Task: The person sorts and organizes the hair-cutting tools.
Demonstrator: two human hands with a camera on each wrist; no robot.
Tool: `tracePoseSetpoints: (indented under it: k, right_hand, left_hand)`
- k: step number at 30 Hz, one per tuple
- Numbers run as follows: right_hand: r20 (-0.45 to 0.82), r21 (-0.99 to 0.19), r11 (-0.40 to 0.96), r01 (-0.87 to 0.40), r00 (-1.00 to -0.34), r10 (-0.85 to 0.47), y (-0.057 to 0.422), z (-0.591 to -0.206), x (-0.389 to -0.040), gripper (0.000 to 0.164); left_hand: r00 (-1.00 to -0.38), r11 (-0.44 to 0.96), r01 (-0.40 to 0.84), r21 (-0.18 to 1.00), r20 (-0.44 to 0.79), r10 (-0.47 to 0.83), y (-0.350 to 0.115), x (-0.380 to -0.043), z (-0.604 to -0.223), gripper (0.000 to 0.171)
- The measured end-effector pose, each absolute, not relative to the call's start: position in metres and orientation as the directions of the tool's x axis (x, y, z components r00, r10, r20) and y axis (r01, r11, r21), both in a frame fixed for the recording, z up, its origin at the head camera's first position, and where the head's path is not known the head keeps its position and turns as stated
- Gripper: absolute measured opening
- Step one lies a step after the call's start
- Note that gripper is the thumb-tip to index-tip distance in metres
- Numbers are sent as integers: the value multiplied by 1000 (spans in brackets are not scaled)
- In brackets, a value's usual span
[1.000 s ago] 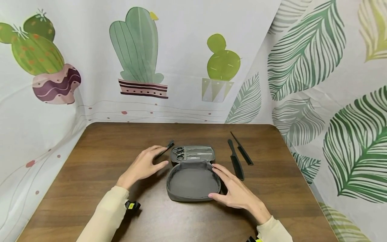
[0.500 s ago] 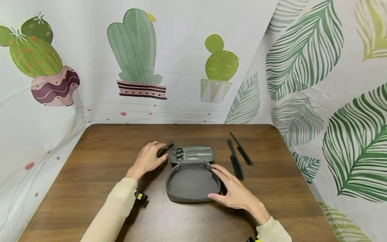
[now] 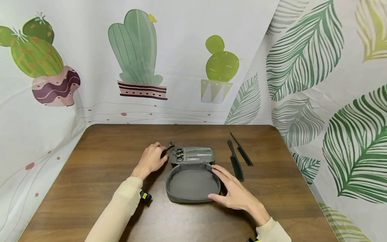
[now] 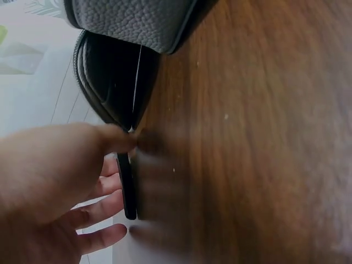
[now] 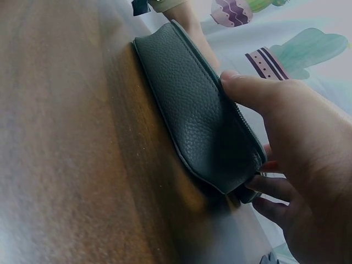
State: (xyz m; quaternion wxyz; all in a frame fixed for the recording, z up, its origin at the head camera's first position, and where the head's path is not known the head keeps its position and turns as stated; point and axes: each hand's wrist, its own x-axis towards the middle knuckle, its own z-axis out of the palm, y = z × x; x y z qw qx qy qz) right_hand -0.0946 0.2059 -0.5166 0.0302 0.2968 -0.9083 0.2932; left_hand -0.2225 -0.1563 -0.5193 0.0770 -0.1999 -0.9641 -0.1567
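A grey zip case (image 3: 193,201) lies unfolded on the table, its deep front half showing a bare inside. Its back half holds scissors (image 3: 179,154) with metal finger rings, beside a clear pocket (image 3: 199,154). At the case's back left, my left hand (image 3: 150,159) pinches a slim black hair clip (image 3: 170,145), whose forked end sticks out past the fingers. In the left wrist view the hair clip (image 4: 127,190) runs close along the tabletop below the thumb. My right hand (image 3: 235,193) holds the case's right side, thumb on the front rim and fingers by the hinge.
A black handled comb (image 3: 236,164) and a thin rat-tail comb (image 3: 244,154) lie to the right of the case. A brown wooden table (image 3: 99,161) bears everything. Behind it hangs a white cloth (image 3: 187,20) printed with cacti and leaves.
My left hand has moved slightly right and onto the hair clip, which has turned so that its forked end shows. My right hand stays on the case.
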Motion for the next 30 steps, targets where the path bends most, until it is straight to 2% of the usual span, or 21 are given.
tracePoseSetpoints:
  k: [9, 22, 30]
  right_hand:
    - [227, -524, 649, -551, -825, -517, 206, -517, -93, 93]
    - [237, -512, 650, -561, -820, -521, 206, -516, -95, 94]
    - [230, -516, 654, -553, -825, -516, 206, -516, -95, 94]
  left_hand:
    - [-914, 864, 389, 320, 255, 317, -152, -223, -519, 9]
    - [-897, 837, 419, 353, 307, 319, -162, -222, -520, 11]
    - [-842, 729, 496, 471, 466, 272, -162, -211, -503, 11]
